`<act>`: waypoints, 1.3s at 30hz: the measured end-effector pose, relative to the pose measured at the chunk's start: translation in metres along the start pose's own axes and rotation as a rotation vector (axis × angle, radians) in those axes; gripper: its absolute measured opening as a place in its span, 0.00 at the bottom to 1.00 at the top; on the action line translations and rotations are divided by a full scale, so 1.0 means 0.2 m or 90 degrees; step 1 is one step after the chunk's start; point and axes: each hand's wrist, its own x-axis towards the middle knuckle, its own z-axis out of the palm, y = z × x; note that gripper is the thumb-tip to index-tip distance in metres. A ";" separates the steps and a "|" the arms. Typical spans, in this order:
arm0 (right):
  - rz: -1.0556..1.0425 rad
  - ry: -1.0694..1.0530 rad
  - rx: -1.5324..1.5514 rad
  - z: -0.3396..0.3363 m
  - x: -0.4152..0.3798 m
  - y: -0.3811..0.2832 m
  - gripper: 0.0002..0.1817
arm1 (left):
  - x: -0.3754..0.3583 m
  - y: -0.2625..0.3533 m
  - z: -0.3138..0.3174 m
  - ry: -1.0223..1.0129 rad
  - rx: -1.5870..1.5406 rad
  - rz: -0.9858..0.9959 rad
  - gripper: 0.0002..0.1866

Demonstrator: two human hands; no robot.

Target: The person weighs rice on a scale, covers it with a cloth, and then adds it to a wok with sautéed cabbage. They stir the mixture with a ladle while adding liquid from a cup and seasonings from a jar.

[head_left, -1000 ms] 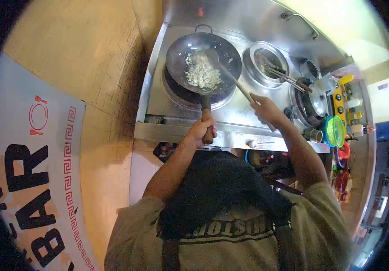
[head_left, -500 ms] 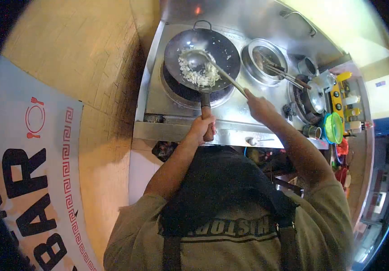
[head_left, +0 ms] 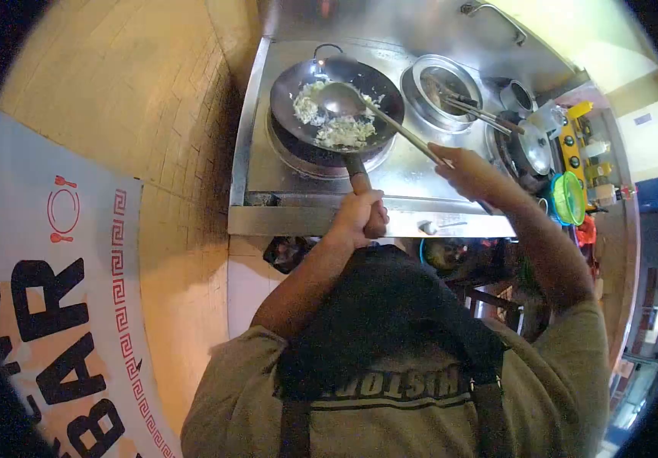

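Note:
My left hand (head_left: pixel 355 217) is wrapped round the wooden handle (head_left: pixel 359 179) of a dark wok (head_left: pixel 284 103), which sits over the left burner. Pale, finely chopped food (head_left: pixel 346 134) lies in the wok in clumps, with small bits stuck higher on its wall. In my right hand (head_left: pixel 470 172) is the long handle of a metal ladle (head_left: pixel 340 99). The ladle's round bowl is down in the wok, among the food, and its handle slants over the wok's right rim and runs on past my fist.
Right of the wok stands a metal pot (head_left: pixel 414 90) with long-handled utensils across it. Farther right are a lidded pan (head_left: pixel 533 149), a green basket (head_left: pixel 571 197) and several bottles. A spoon (head_left: pixel 442 226) lies at the stove's front edge. A tiled wall (head_left: pixel 184 114) borders the left side.
The ladle's bowl has shifted within the wok and the food has parted into separate clumps. My right hand has moved right, with more handle showing behind it. The wok leans slightly differently.

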 end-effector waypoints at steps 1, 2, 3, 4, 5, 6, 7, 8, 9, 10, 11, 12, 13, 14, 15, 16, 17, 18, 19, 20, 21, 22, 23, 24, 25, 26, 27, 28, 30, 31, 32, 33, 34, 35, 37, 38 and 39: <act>0.137 -0.086 0.138 -0.12 -0.11 -0.14 0.28 | 0.04 0.01 -0.04 -0.009 0.020 0.011 0.09; 0.149 -0.115 0.164 -0.17 -0.18 -0.16 0.28 | 0.07 0.02 -0.07 -0.019 0.036 0.023 0.09; 0.157 -0.141 0.186 -0.23 -0.23 -0.17 0.28 | 0.08 0.04 -0.08 -0.031 0.051 0.041 0.09; 0.162 -0.167 0.208 -0.26 -0.26 -0.15 0.28 | 0.08 0.03 -0.08 -0.017 0.060 0.031 0.08; 0.057 -0.125 0.078 -0.23 -0.27 -0.09 0.28 | 0.08 0.03 -0.09 -0.022 0.042 0.024 0.08; -0.047 -0.081 -0.049 -0.14 -0.26 0.01 0.29 | 0.10 0.03 -0.12 -0.027 0.025 0.015 0.07; -0.149 -0.035 -0.176 -0.08 -0.25 0.08 0.29 | 0.11 0.02 -0.13 -0.034 0.008 0.005 0.07; -0.053 -0.075 -0.286 -0.02 -0.22 0.01 0.31 | 0.11 0.02 -0.14 -0.047 0.029 0.023 0.07; -0.017 -0.053 -0.304 0.07 -0.15 0.02 0.31 | 0.10 0.01 -0.15 -0.061 0.051 0.039 0.08; 0.018 -0.027 -0.324 0.15 -0.05 0.03 0.32 | 0.11 0.02 -0.15 -0.078 0.075 0.058 0.08; 0.048 0.009 -0.287 0.17 0.05 -0.01 0.32 | 0.12 0.02 -0.15 -0.063 0.065 0.049 0.08; 0.076 0.042 -0.249 0.19 0.13 -0.04 0.32 | 0.12 0.01 -0.16 -0.045 0.055 0.039 0.08; 0.064 0.077 -0.224 0.21 0.17 -0.03 0.32 | 0.14 0.01 -0.19 -0.027 0.044 0.031 0.08; 0.051 0.109 -0.201 0.23 0.21 -0.02 0.32 | 0.19 -0.01 -0.26 -0.036 0.039 0.025 0.08; 0.042 0.137 -0.176 0.27 0.24 0.00 0.32 | 0.19 0.00 -0.25 -0.034 0.035 0.036 0.07; 0.024 0.173 -0.182 0.33 0.29 0.03 0.34 | 0.18 0.00 -0.25 -0.033 0.032 0.045 0.07; 0.019 0.167 -0.162 0.34 0.37 0.01 0.34 | 0.17 0.00 -0.25 -0.033 0.031 0.052 0.07; 0.017 0.161 -0.141 0.35 0.46 -0.03 0.34 | 0.18 -0.01 -0.26 -0.046 0.039 0.042 0.07; 0.016 0.154 -0.118 0.37 0.49 -0.06 0.34 | 0.20 -0.02 -0.29 -0.059 0.046 0.029 0.07; 0.006 0.114 -0.134 0.38 0.47 -0.07 0.34 | 0.21 -0.01 -0.29 -0.074 0.054 0.022 0.07; -0.007 0.079 -0.150 0.38 0.46 -0.08 0.34 | 0.22 0.02 -0.29 -0.070 0.065 0.027 0.07; -0.016 0.039 -0.165 0.40 0.41 -0.09 0.34 | 0.22 0.03 -0.30 -0.064 0.074 0.026 0.08; -0.058 0.022 -0.200 0.39 0.30 -0.06 0.35 | 0.22 0.02 -0.30 -0.060 0.079 0.023 0.08; -0.101 0.004 -0.236 0.35 0.14 -0.04 0.35 | 0.23 0.03 -0.31 -0.043 0.078 0.018 0.07; -0.046 -0.027 -0.265 0.27 -0.04 -0.12 0.33 | 0.23 0.04 -0.31 -0.024 0.077 0.013 0.07; 0.006 -0.058 -0.295 0.20 -0.16 -0.18 0.31 | 0.22 0.04 -0.32 -0.004 0.075 0.010 0.06; 0.014 -0.053 -0.362 0.20 -0.16 -0.11 0.33 | 0.15 0.04 -0.24 -0.025 0.025 -0.003 0.06; 0.025 -0.045 -0.426 0.23 -0.15 0.01 0.35 | 0.02 0.05 -0.10 -0.046 -0.021 -0.019 0.06; 0.051 -0.046 -0.512 0.15 -0.15 0.08 0.37 | -0.17 0.04 0.14 -0.038 -0.007 -0.011 0.05; 0.059 -0.043 -0.541 -0.01 -0.11 0.05 0.37 | -0.16 0.04 0.13 -0.033 -0.015 -0.016 0.05; 0.040 -0.002 -0.589 -0.11 -0.10 0.06 0.37 | -0.11 0.04 0.10 -0.029 -0.023 -0.017 0.05; 0.022 0.035 -0.635 -0.18 -0.12 0.08 0.36 | -0.07 0.03 0.07 -0.024 -0.032 -0.022 0.05; -0.024 0.083 -0.620 -0.25 -0.16 0.11 0.37 | -0.01 0.05 0.01 -0.032 0.050 0.008 0.08; -0.071 0.130 -0.605 -0.31 -0.20 0.12 0.37 | 0.02 0.03 -0.06 -0.060 0.059 0.008 0.08; -0.021 0.101 -0.595 -0.36 -0.21 0.05 0.36 | 0.09 0.02 -0.14 -0.119 0.074 0.022 0.08; 0.007 0.077 -0.587 -0.30 -0.16 0.09 0.36 | 0.11 0.01 -0.16 -0.112 0.051 0.006 0.08; 0.039 0.052 -0.575 -0.22 -0.13 0.15 0.35 | 0.12 -0.01 -0.19 -0.105 0.021 -0.017 0.08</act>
